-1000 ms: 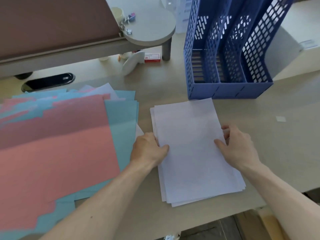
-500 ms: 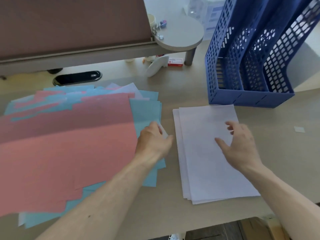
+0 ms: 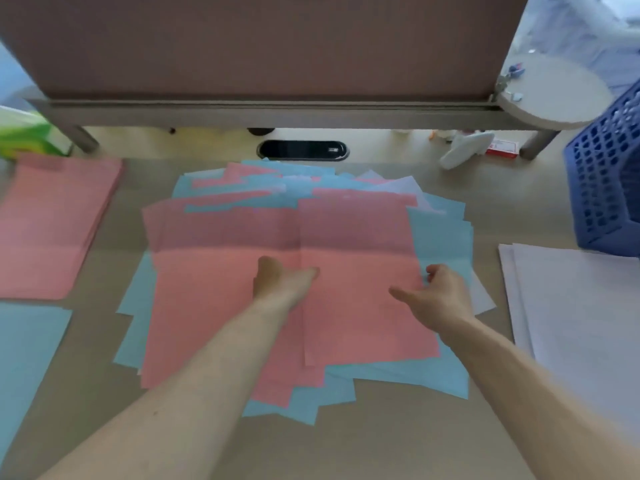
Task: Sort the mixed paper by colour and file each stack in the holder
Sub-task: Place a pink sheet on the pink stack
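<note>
Worktop [image 3: 381,445] mid-sort: mixed pile [image 3: 207,306] centre, unsorted; white stack [image 3: 571,323] right, pink stack [image 3: 52,230] far left, blue stack [image 3: 24,358] near left; holder [image 3: 606,188] far right, nothing filed that I see. Right grip [image 3: 440,296] pinches top pink sheet [image 3: 356,289] by its edge; left grip [image 3: 280,280] curled on it, hold unclear.

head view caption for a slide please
Left hand rests on the mixed pile, right hand pinches its top pink sheet, sorted white stack alongside.

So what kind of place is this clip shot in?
Probably an office desk: a brown partition screen backs it, a cable grommet is set into it, and a blue file holder stands at right.
</note>
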### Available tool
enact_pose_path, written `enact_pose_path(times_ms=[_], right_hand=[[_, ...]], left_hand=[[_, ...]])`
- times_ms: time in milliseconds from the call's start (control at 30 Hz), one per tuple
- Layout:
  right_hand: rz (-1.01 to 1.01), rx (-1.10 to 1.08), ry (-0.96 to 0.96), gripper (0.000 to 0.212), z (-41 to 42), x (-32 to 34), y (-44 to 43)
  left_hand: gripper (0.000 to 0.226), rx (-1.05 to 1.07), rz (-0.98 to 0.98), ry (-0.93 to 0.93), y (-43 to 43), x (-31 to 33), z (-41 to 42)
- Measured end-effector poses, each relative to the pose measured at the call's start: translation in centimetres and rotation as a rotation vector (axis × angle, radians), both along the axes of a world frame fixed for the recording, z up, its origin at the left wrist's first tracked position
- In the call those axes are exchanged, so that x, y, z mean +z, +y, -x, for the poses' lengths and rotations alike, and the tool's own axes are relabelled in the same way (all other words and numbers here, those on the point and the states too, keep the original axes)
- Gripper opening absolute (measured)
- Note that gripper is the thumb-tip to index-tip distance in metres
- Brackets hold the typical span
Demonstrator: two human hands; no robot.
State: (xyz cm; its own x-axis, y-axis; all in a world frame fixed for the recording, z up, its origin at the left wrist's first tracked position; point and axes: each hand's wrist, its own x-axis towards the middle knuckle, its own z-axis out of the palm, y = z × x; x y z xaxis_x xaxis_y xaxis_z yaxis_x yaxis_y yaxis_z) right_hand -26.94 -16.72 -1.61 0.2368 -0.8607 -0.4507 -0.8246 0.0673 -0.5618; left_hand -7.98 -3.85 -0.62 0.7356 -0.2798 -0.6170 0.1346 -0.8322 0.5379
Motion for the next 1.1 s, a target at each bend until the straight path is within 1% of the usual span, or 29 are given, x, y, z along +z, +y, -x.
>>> enact_pose_path(times_ms=[33, 67, 100, 133, 167, 200, 233, 300, 367, 400, 467, 500, 533, 600, 633, 733, 800, 933, 1033, 1067, 1100], right_hand=[[0.020, -0.005, 0.024, 0.090, -0.1, -0.3, 0.2], [0.035, -0.006, 0.043, 0.091, -0.3, -0.5, 0.4], [0.041, -0.005, 0.057, 0.091, -0.4, -0.6, 0.6], [0.043, -0.002, 0.066, 0.092, -0.5, -0.7, 0.7], [0.044, 0.002, 0.075, 0.091, -0.7, -0.7, 0.9], [0.050, 0.008, 0.082, 0.091, -0.9, -0.6, 1.1], [0.061, 0.015, 0.083, 0.090, -1.2, -0.6, 1.3], [0.100, 0.029, 0.064, 0.088, -2.2, -0.4, 2.3], [0.125, 0.057, 0.022, 0.088, -3.8, -0.2, 3.9], [0.111, 0.075, -0.001, 0.090, -4.8, -0.1, 5.0], [0.039, 0.097, -0.059, 0.095, -7.1, -0.1, 7.2], [0.003, 0.095, -0.089, 0.098, -8.2, -0.2, 8.2], [-0.024, 0.087, -0.113, 0.100, -9.1, -0.4, 8.9], [-0.053, 0.059, -0.147, 0.101, -10.3, -0.9, 9.8], [-0.058, 0.048, -0.150, 0.100, -10.6, -1.2, 10.0], [-0.036, 0.049, -0.129, 0.098, -10.6, -1.4, 10.2], [-0.015, 0.067, -0.118, 0.097, -10.5, -1.1, 10.4], [0.001, 0.065, -0.125, 0.098, -10.4, -1.2, 10.5], [-0.022, 0.048, -0.145, 0.098, -10.5, -1.1, 10.6], [-0.027, 0.046, -0.150, 0.098, -10.5, -1.1, 10.7], [-0.033, 0.042, -0.160, 0.098, -10.6, -1.0, 10.8]], left_hand=[[0.098, 0.024, 0.040, 0.054, -0.1, -0.1, -0.2], [0.088, 0.044, 0.081, 0.106, -0.2, -0.1, -0.1], [0.071, 0.055, 0.120, 0.155, -0.3, 0.0, 0.0], [0.050, 0.047, 0.149, 0.196, -0.2, 0.3, 0.3], [0.030, 0.012, 0.170, 0.204, -0.1, 0.4, 0.5], [0.019, -0.055, 0.176, 0.167, 0.1, 0.5, 0.6], [0.018, -0.138, 0.176, 0.091, 0.5, 0.7, 0.3], [0.023, -0.242, 0.141, -0.088, 2.2, 1.2, -1.2], [0.029, -0.255, 0.089, -0.163, 4.8, 0.7, -4.0], [0.035, -0.247, 0.052, -0.197, 6.3, 0.4, -5.4], [0.047, -0.250, -0.058, -0.261, 9.0, -0.2, -7.6], [0.046, -0.261, -0.107, -0.272, 9.8, -0.2, -8.1], [0.044, -0.275, -0.148, -0.274, 10.3, -0.2, -8.4], [0.044, -0.275, -0.153, -0.279, 10.5, -0.3, -8.4], [0.047, -0.244, -0.126, -0.267, 10.3, -0.3, -8.2], [0.056, -0.068, 0.004, -0.150, 9.8, -0.4, -8.1], [0.061, -0.008, 0.040, -0.077, 9.7, -0.3, -8.2], [0.055, -0.009, 0.024, -0.011, 9.8, 0.1, -8.4], [0.068, -0.015, 0.026, -0.008, 10.3, 0.2, -8.6], [0.065, -0.018, 0.041, 0.004, 10.4, 0.5, -8.5], [0.056, -0.025, 0.054, 0.019, 10.6, 0.5, -8.5]])
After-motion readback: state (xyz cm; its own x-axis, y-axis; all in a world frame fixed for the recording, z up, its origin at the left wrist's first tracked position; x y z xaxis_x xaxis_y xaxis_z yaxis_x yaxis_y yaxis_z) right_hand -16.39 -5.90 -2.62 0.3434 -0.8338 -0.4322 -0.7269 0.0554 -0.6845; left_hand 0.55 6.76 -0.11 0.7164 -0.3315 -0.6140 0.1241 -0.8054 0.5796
